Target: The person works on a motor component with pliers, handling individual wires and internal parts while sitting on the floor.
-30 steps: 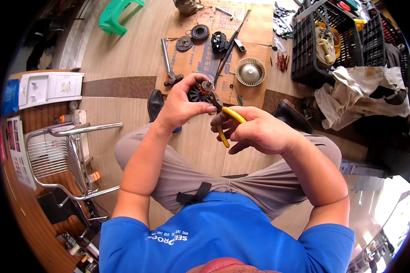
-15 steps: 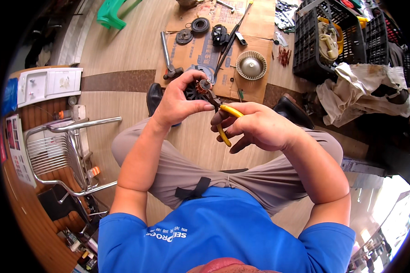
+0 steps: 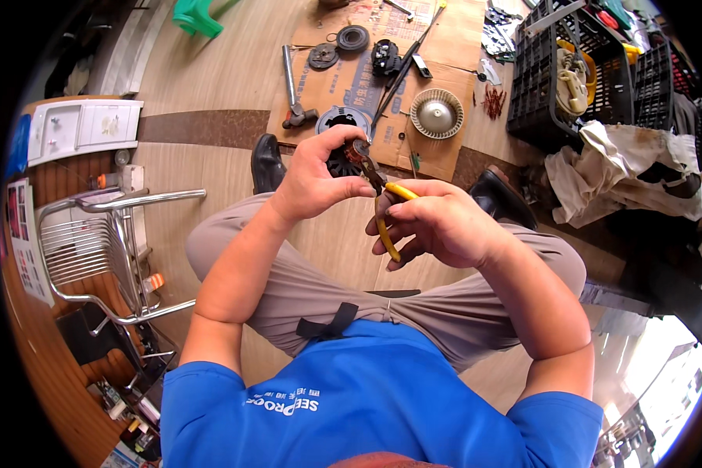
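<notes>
Gripping a small dark motor part (image 3: 356, 156) at twelve o'clock, the left hand (image 3: 316, 175) has lifted slightly; the right hand (image 3: 437, 222) keeps yellow-handled pliers (image 3: 386, 210) clamped on it, above the cardboard sheet (image 3: 444, 47). Hands stay close together; work continues.

Pliers (image 3: 388, 210): yellow handles, dark rusty-brown head. Shirt (image 3: 366, 398) bright blue w/ white lettering; trousers (image 3: 437, 304) grey-beige w/ black strap. Shoes (image 3: 267, 160) black. Stool (image 3: 199, 15) green. Crates (image 3: 546, 93) black. Fan wheel (image 3: 437, 113) cream, ribbed. Cardboard (image 3: 444, 47) tan. Floor (image 3: 226, 78) light wood, w/ dark brown speckled band. Chair (image 3: 93, 242) chrome.
</notes>
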